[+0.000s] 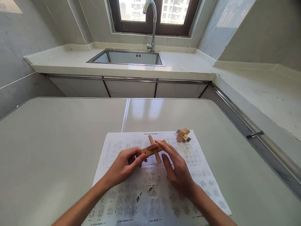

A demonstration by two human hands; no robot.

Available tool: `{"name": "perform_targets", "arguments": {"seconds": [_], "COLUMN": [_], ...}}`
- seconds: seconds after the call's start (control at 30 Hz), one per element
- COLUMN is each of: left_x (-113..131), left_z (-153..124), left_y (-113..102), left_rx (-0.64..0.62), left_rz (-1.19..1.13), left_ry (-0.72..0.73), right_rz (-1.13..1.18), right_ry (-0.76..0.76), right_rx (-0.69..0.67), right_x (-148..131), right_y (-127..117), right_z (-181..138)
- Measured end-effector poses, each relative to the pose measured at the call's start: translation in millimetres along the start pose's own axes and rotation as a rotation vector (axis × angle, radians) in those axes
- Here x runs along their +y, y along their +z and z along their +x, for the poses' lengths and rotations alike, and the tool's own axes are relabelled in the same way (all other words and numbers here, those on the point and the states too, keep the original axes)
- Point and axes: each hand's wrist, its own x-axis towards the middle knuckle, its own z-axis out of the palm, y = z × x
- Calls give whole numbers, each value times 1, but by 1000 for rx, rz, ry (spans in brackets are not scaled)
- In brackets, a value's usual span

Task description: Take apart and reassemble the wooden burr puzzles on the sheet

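Observation:
A few wooden puzzle pieces [153, 148], joined crosswise, are held just above a printed sheet. One flat bar lies across and a thin stick passes through it at an angle. My left hand [127, 162] pinches the bar's left end between thumb and fingers. At the bar's right end, the fingertips of my right hand [176, 166] rest on the wood, the thumb held apart from it. The printed sheet [150, 179] carries rows of small grey diagrams and has two dark torn spots. On its upper right corner sits an assembled wooden burr puzzle [183, 135] with marked ends.
The pale table [58, 150] has a seam [125, 114] running away from me. Beyond it stands a white counter [183, 62] with an inset sink [131, 56], a curved faucet [153, 25] and a window [174, 12] behind. Another counter [263, 91] runs along the right.

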Motion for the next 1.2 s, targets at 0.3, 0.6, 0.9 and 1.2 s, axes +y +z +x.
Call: {"name": "perform_targets", "arguments": {"seconds": [0.3,0.6,0.9,1.2], "left_x": [-3,-7,-10,-7], "left_z": [-1,-1,0,0], "left_y": [-2,2,6,7], "left_rx": [57,46,62,81], "left_rz": [-42,-75,-42,-42], "left_ry": [-31,-3,0,-19], "right_rz": [274,342,29,179], "right_ry": [326,480,326,355], "right_rx": [41,35,-174,-352], "right_x": [-3,1,2,2], "right_y": [-3,-2,-3,-11], "right_z": [6,6,3,5]}}
